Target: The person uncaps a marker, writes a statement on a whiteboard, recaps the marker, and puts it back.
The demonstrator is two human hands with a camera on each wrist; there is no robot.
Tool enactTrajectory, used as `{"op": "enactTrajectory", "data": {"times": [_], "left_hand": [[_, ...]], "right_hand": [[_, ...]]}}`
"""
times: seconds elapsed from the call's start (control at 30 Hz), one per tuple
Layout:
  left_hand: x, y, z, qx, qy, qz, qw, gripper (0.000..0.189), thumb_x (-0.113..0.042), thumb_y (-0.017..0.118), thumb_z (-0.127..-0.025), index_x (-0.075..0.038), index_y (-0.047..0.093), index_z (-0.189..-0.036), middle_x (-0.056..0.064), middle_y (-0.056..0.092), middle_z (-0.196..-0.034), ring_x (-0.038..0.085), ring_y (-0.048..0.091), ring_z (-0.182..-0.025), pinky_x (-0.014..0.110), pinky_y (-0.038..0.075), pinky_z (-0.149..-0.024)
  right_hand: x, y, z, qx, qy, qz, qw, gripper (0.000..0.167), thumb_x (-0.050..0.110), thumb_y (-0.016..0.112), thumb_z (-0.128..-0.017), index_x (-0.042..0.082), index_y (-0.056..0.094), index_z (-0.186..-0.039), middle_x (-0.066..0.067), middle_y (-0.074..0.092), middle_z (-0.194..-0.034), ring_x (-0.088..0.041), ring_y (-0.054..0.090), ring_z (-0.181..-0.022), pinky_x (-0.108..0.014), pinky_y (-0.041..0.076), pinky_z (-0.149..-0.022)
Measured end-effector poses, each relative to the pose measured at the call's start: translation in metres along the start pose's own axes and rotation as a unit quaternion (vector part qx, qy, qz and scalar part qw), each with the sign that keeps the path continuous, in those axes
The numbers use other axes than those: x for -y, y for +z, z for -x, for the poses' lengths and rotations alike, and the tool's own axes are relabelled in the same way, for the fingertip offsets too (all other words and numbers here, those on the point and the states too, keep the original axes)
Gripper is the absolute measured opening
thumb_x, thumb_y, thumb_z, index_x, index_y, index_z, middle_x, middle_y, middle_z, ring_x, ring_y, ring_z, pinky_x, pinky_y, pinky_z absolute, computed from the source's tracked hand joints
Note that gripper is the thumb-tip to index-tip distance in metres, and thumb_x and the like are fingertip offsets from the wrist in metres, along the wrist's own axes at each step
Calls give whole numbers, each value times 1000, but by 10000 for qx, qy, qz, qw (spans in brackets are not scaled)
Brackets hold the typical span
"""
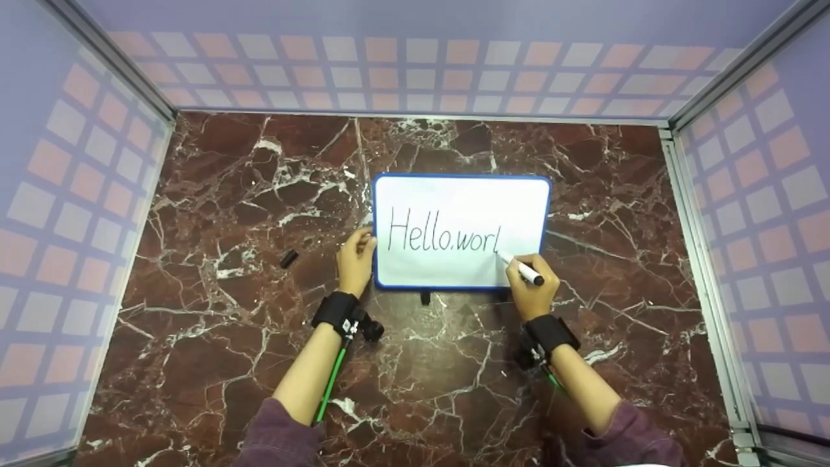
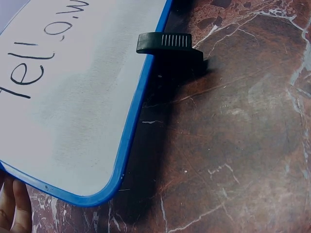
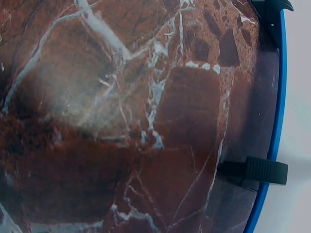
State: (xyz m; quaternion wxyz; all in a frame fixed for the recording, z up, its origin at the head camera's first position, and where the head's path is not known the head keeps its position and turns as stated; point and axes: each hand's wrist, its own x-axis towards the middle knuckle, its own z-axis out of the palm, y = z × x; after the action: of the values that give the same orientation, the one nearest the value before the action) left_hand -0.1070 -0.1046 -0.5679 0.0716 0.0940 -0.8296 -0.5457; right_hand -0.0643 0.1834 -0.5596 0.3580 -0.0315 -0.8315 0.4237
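A blue-rimmed whiteboard (image 1: pixel 454 194) carries the handwritten black text "Hello.worl". My right hand (image 1: pixel 535 282) grips a white marker (image 1: pixel 522 269) with a black end, its tip at the foot of the final "l". That hand overlaps the board's lower right corner. At the board's left edge, my left hand (image 1: pixel 356 259) holds the rim with its fingers and thumb. The left wrist view shows only some fingertips (image 2: pixel 19 208) against the blue rim. Neither the right hand nor the marker appears in the right wrist view.
A black marker cap (image 1: pixel 288 259) lies on the brown marbled tabletop (image 1: pixel 415 389), left of the board. Black clips, one a ridged clip (image 2: pixel 167 42), sit on the board's near edge. Checkered panels (image 1: pixel 421 71) enclose the back and both sides.
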Motion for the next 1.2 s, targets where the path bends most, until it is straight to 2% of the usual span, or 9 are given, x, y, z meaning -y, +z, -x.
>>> {"op": "enactTrajectory", "data": {"times": [0.07, 0.3, 0.57, 0.8, 0.97, 1.07, 1.2], "left_hand": [[1, 0, 0, -20, 30, -21, 10000, 26, -10, 57, -88, 2, 62, -111, 22, 67, -98, 31, 63, -88, 41, 52, -82], [2, -2, 1, -8, 159, 27, 9999, 28, -11, 57, -89, 4, 61, -112, 23, 67, -99, 33, 62, -89, 42, 51, -82], [2, -2, 1, 17, 104, -24, 9999, 27, -10, 57, -88, 3, 61, -112, 22, 67, -99, 32, 62, -89, 41, 51, -83], [2, -1, 0, 50, 132, -149, 9998, 27, -11, 56, -89, 2, 61, -112, 21, 67, -99, 31, 62, -88, 39, 51, -81], [2, -1, 0, 40, 140, -159, 9998, 27, -11, 56, -89, 2, 61, -112, 21, 68, -99, 31, 62, -88, 39, 51, -81], [1, -1, 0, 30, 130, -149, 9998, 27, -11, 57, -89, 2, 61, -112, 21, 68, -99, 31, 63, -88, 39, 51, -81], [0, -2, 0, 38, 116, -132, 9998, 27, -12, 57, -89, 2, 61, -112, 21, 67, -100, 31, 63, -88, 40, 51, -82]], "right_hand": [[-3, 0, 0, -15, -45, -99, 9999, 4, -2, 63, -70, -1, 63, -66, -12, 61, -59, -9, 48, -53, -14, 36, -52], [26, -13, -16, -24, 336, -351, 9988, 5, -7, 60, -70, -8, 60, -66, -20, 61, -60, 2, 44, -58, -6, 34, -56], [21, -16, -23, -134, 258, -242, 9993, 4, -6, 59, -71, -9, 61, -68, -22, 60, -62, 1, 44, -59, -6, 33, -58], [-6, -9, -20, -213, 157, -182, 9995, 5, -3, 61, -71, -6, 63, -69, -19, 62, -63, -10, 49, -58, -5, 34, -59], [-10, -8, -20, -131, 78, -148, 9998, 7, 2, 62, -73, -3, 66, -71, -16, 64, -65, -15, 54, -59, -6, 37, -60], [-9, -8, -19, -45, 34, -178, 9998, 8, 4, 62, -74, -3, 67, -73, -15, 65, -66, -14, 55, -59, -6, 38, -60], [-7, -7, -17, 56, 19, -395, 9992, 8, 3, 63, -74, -4, 67, -73, -16, 65, -66, -6, 52, -60, -5, 38, -59]]}}
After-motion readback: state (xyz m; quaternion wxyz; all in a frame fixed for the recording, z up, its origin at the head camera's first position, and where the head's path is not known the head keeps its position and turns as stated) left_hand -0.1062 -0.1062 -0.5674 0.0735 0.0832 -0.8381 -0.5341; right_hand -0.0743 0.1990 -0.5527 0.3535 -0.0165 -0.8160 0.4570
